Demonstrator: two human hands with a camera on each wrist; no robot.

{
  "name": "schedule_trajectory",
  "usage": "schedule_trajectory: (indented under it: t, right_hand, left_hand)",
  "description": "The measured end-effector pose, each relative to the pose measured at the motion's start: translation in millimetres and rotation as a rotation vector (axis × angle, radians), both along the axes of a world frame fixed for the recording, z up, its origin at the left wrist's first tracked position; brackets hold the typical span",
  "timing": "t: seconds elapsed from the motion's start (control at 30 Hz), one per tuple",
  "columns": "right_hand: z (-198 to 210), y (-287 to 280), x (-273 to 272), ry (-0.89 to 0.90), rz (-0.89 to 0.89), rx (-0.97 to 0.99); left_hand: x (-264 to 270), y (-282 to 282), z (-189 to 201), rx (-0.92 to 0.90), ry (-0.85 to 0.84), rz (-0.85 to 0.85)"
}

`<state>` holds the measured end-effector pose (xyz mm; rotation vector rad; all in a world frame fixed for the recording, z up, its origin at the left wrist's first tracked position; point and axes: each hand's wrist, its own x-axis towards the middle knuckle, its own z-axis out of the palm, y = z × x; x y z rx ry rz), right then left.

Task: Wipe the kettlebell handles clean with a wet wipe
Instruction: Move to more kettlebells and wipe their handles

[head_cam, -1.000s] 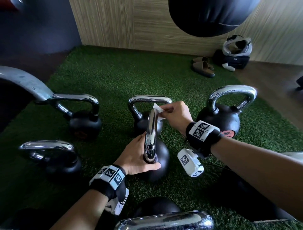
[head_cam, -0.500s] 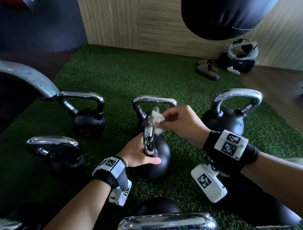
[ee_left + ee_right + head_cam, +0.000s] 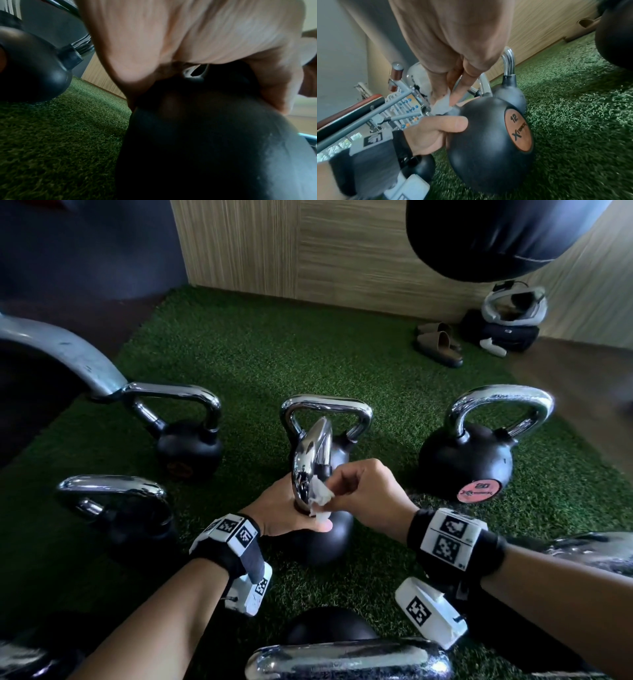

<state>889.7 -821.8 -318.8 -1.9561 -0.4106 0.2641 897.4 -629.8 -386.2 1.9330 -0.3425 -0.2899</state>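
Note:
On the green turf stands a black kettlebell (image 3: 325, 546) marked 12 (image 3: 488, 142), its chrome handle (image 3: 308, 460) seen edge-on. My left hand (image 3: 281, 508) cups the top of the ball, thumb (image 3: 436, 127) curled round its near side; in the left wrist view the palm (image 3: 188, 33) lies over the ball (image 3: 205, 148). My right hand (image 3: 337, 491) pinches a crumpled white wet wipe (image 3: 320, 495) against the handle's lower near end, just above the ball. The right wrist view shows the wipe (image 3: 441, 105) held between thumb and fingers (image 3: 462, 86).
Other kettlebells stand around: back left (image 3: 190, 450), directly behind (image 3: 325, 409), right with a pink label (image 3: 466, 463), left (image 3: 113, 491), and a handle near me (image 3: 346, 659). A black punching bag (image 3: 507, 234) hangs top right. Slippers (image 3: 440, 344) and a bag (image 3: 507, 333) lie by the wall.
My right hand has slid the wipe down the handle from its far top to the lower near end. The left hand has stayed on the ball.

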Motion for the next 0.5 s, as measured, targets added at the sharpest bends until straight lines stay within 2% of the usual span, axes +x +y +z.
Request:
schedule_trajectory:
  t: [0.17,0.27,0.37,0.5]
  right_hand:
    - [3,-5,21,0.092,0.008,0.035]
    - [2,-1,27,0.19,0.067,-0.022]
    - [1,3,30,0.166,0.157,-0.142]
    - [8,-2,27,0.22,0.249,-0.038]
  left_hand:
    - [1,-1,-2,-0.038,-0.026,-0.057]
    - [0,-4,-1,-0.065,-0.044,-0.102]
    - [-1,-7,3,0.009,-0.049,-0.097]
    - [-6,-6,4,0.083,-0.02,-0.099]
